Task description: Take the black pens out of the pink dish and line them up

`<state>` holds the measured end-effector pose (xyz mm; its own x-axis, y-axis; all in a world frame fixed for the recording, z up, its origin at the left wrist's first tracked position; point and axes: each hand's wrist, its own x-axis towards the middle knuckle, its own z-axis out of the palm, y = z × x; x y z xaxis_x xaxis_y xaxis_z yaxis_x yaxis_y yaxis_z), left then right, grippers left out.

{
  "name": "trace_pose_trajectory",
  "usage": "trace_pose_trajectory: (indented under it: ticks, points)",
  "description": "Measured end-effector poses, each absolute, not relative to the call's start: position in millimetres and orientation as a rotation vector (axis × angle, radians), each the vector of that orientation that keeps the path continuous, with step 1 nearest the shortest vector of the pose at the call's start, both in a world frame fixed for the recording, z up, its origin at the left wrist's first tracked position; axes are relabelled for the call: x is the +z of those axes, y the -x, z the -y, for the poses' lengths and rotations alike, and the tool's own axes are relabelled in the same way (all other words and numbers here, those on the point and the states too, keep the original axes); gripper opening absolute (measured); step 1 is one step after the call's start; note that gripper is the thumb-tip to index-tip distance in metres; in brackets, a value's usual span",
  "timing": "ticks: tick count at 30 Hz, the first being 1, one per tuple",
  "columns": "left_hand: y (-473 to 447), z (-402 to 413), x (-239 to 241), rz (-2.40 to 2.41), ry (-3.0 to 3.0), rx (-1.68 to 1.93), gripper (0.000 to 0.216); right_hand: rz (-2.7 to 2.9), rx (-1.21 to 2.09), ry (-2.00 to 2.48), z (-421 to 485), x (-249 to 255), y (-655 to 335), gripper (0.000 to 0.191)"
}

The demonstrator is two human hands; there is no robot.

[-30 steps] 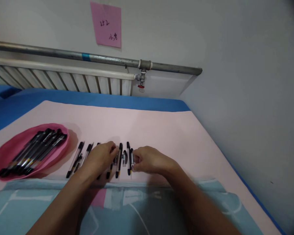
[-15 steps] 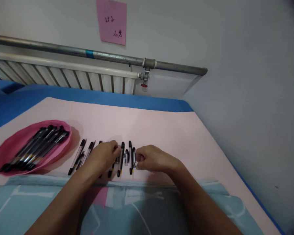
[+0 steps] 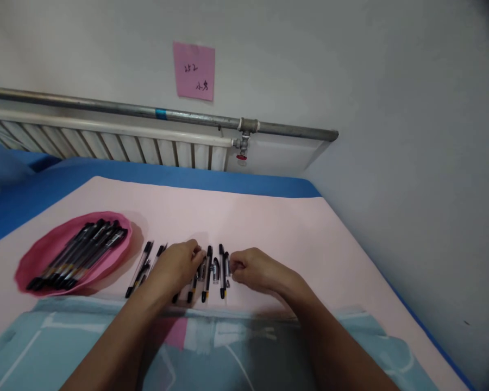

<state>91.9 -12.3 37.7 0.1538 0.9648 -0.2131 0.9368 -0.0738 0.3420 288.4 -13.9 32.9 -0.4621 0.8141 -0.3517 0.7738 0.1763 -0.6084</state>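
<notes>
A row of black-capped clear pens lies on the pink tabletop, with loose pen caps and small parts between them. My left hand [image 3: 182, 267] is closed over the middle of the row, hiding some pens; its curled fingers are beside a pen cap [image 3: 202, 269]. To its right lie a pen [image 3: 207, 274], a loose clip cap [image 3: 215, 270] and another pen [image 3: 222, 271]. My right hand [image 3: 250, 267] is closed in a pinch at the row's right end, close to an upright-lying cap [image 3: 227, 264] and a tiny cone-shaped tip [image 3: 227, 283]. What either hand's fingers hold is hidden.
A pink oval basket [image 3: 28, 259] full of pens stands at the left. A light blue patterned cloth [image 3: 85, 347] covers the near edge. Behind the table [image 3: 285, 228] are a radiator [image 3: 146, 150], a metal pipe [image 3: 118, 111] and a pink note [image 3: 194, 70] on the wall.
The head view has tilted up slightly, so everything sits lower and a bit to the right. Both hands stay closed at nearly the same places; the tiny tip shows more clearly below my right fingers.
</notes>
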Motion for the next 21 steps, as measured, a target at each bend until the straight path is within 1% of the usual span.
trace_pose_trajectory:
  ticks: [3,8,13,17,21]
  points:
    - [-90,14,40,-1.805,-2.028,0.159,0.030,2.333,1.138,1.583,13,30,-289,0.011]
    - [-83,11,39,-1.830,-2.032,0.223,0.029,2.260,0.933,1.619,19,26,-285,0.020]
    - [-75,17,50,-1.905,-2.030,0.302,0.026,2.182,0.787,1.612,32,23,-282,0.018]
    - [-58,19,61,-2.085,-1.997,0.398,0.028,2.130,0.743,1.638,34,19,-280,0.017]
    - [-16,18,68,-2.350,-1.906,0.453,0.030,2.092,0.705,1.618,36,19,-278,0.019]
